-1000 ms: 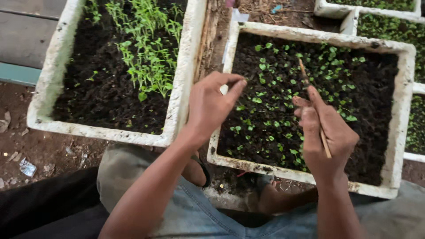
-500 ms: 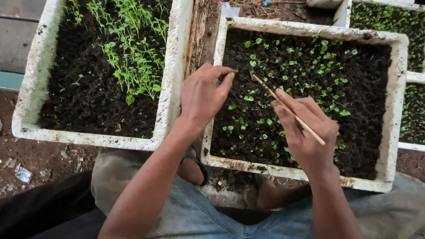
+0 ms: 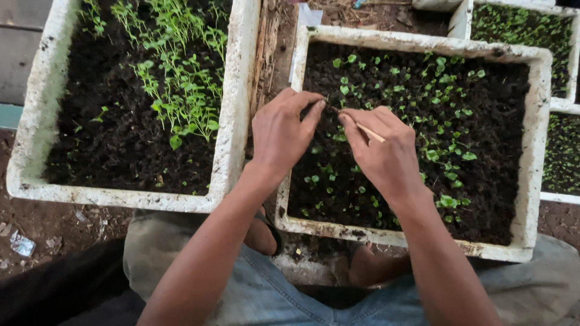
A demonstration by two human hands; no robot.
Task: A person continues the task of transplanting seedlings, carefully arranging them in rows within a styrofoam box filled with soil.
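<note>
Two hands meet over the near-left part of a seedling box.

The right hand (image 3: 386, 154) pinches a thin wooden stick (image 3: 368, 131); the left hand (image 3: 284, 130) has fingertips drawn narrow at the stick's tip. Two white foam boxes (image 3: 538, 151) are fully visible, both crumbling-rimmed; a dirt gap (image 3: 272, 54) separates them. Small round-leaved seedlings (image 3: 447, 84) leave bare soil near the front edge.

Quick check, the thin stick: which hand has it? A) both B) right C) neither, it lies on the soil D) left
B: the right hand pinches the thin stick, its tip toward the left hand fingertips, over the white foam tray of seedlings.
</note>
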